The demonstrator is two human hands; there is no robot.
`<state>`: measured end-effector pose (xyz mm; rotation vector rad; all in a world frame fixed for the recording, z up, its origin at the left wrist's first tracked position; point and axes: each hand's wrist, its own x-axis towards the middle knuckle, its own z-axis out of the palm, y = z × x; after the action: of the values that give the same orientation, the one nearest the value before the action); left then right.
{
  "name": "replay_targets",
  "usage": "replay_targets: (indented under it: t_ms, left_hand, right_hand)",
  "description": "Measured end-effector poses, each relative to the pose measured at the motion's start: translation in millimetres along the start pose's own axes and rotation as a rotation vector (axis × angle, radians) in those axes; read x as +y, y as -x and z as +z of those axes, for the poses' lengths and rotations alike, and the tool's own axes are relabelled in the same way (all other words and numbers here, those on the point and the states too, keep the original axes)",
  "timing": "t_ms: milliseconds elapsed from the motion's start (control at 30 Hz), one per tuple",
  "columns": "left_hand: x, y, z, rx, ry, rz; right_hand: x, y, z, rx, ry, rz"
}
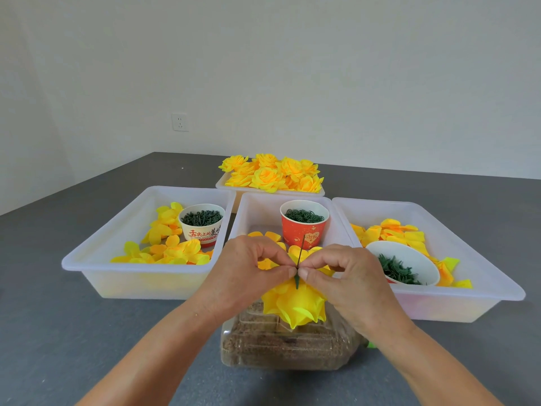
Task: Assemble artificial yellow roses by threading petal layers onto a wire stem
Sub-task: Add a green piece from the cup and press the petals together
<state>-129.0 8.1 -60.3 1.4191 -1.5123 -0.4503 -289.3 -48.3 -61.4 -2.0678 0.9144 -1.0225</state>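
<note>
Here, pointing nearly straight up at lower centre of the frame: a thin dark green wire stem [299,260], its long axis vertical with a slight lean to the right at the top. Hanging below it, bloom downward, a half-built yellow rose [294,304], its soft, matte fabric petals cupping to pointed tips. Pinching the stem from the left, the left hand [248,271], thumb and forefinger pressing together, other fingers curling. Pinching from the right at the same spot, the right hand [341,275], both forearms reaching in from the bottom edge. Sitting just beneath the rose, a clear ribbed plastic box [288,347] holding something brown and grainy. Lying behind, across mid-frame, three translucent white trays: the left tray [87,259], the middle tray [254,206] and the right tray [468,259], each holding loose yellow petals and a paper cup or bowl of small green parts. Resting at upper centre, a far tray [222,183] heaping with finished roses [272,174].
</note>
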Motion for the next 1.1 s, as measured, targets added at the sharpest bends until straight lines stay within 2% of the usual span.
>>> replay_targets:
  t_ms: [367,467,533,733,967,1100]
  left_hand:
    - [2.9,1.5,3.4,-0.025,-0.181,-0.050]
    - [4.9,-1.7,-1.6,-0.075,-0.245,-0.042]
    - [4.7,-1.8,-5.6,-0.094,-0.179,-0.062]
    - [4.8,-2.1,-5.8,-0.023,-0.030,-0.116]
    - [5.3,-0.8,-1.1,-0.046,-0.116,-0.104]
    - [6.4,-3.5,0.1,-0.061,-0.227,-0.038]
  right_hand:
    - [-2.8,-6.4,-0.3,-0.138,0.174,0.056]
    - [-2.2,-9.3,-4.0,-0.132,0.098,0.104]
    - [-1.6,-9.7,-7.9,-0.129,-0.011,0.141]
    - [-0.8,-8.1,-7.1,-0.109,-0.079,0.140]
    - [5.8,-5.8,4.7,-0.067,-0.095,0.121]
    - [10.2,-5.5,7.4,-0.061,-0.091,0.085]
